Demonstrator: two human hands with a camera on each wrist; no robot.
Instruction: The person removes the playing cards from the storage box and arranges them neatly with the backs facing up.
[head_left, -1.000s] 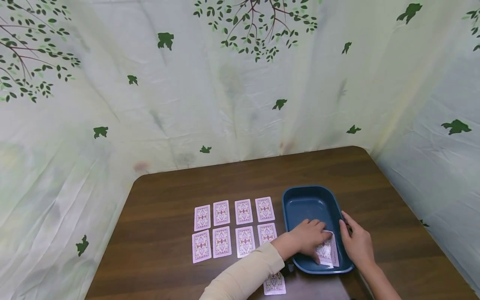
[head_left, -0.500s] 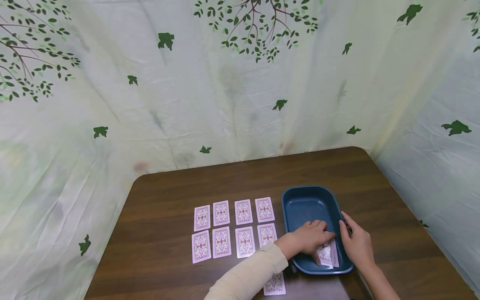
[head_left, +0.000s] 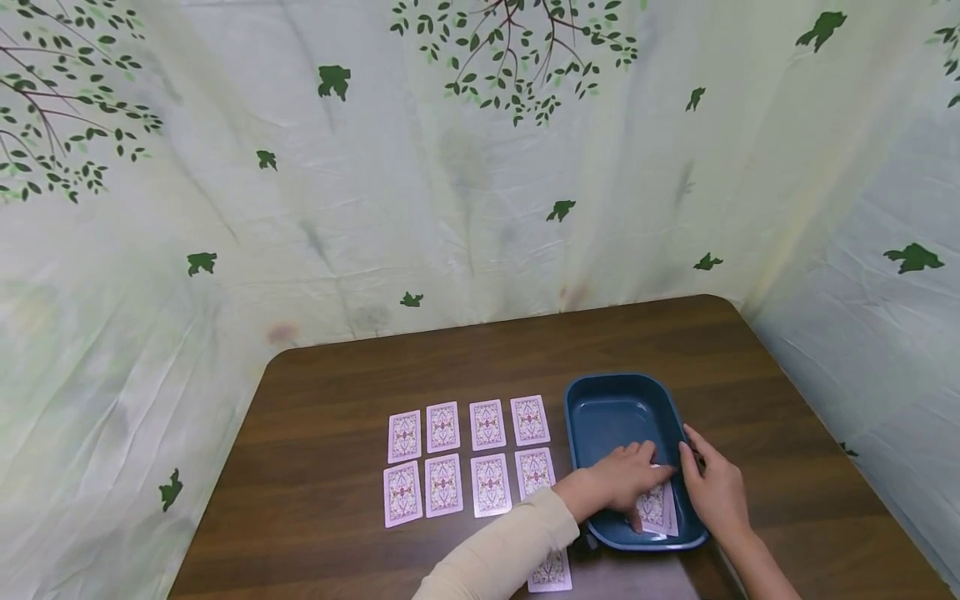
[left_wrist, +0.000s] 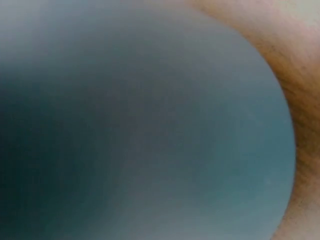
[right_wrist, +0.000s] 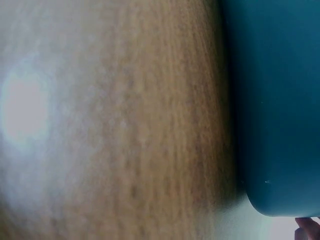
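My left hand (head_left: 622, 479), in a cream sleeve (head_left: 510, 546), reaches into a blue tray (head_left: 607, 410) from its left side. Its thumb and fingers span a small stack of pink-backed playing cards (head_left: 656, 510) at the tray's near right, gripping it at the edges; the hand hides part of the cards. On the tray's right side, my right hand (head_left: 716, 487) holds the rim. A fingertip (right_wrist: 309, 229) shows by the tray wall (right_wrist: 280, 110) in the right wrist view. The left wrist view is mostly a blurred blue-grey surface.
Left of the tray, face-down cards (head_left: 442, 485) lie in two rows on the brown wooden table (head_left: 315, 467). One more card (head_left: 551, 573) lies nearer, partly under the left sleeve. A leaf-printed cloth (head_left: 480, 167) hangs behind the table.
My left hand has shifted slightly right, and the cards under it have slid into a more even stack. The right hand stays on the tray rim.
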